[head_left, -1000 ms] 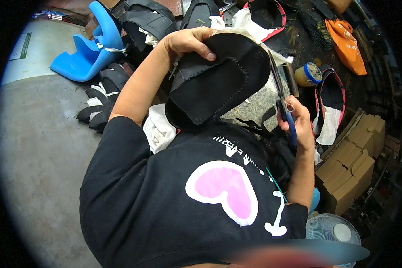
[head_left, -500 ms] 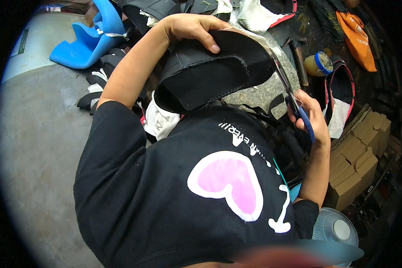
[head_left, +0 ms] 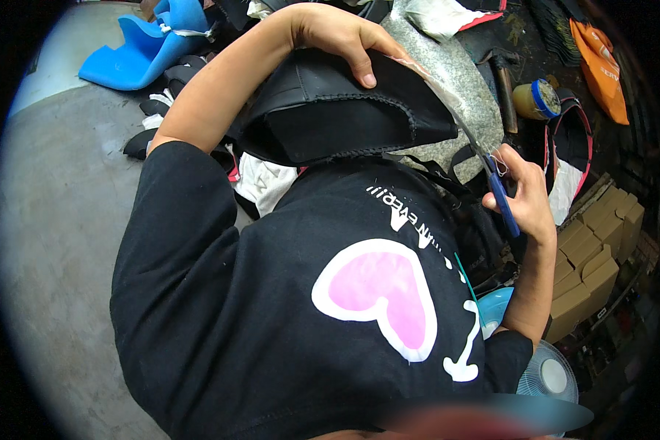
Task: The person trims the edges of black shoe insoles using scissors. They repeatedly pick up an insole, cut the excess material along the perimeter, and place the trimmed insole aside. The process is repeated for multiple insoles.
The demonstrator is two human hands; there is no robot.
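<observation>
Black shoe (head_left: 345, 110) tilts before the shirt (head_left: 220, 308), left hand (head_left: 341, 35) arched over, grip clamped on its edge; right hand (head_left: 526, 196), elbow bent, grip closed round scissors (head_left: 501, 196) at its right end.

Black stitched piece (head_left: 345, 114): matt, leather-like. Scissors (head_left: 497, 183): metal blades, smooth blue plastic handles. Slab (head_left: 480, 92): speckled, stone-like.

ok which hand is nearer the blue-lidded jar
Right. The right hand, holding blue-handled scissors, is below the blue-lidded jar in the picture; the left hand is farther off, upper left of it, gripping a black stitched piece.
</observation>
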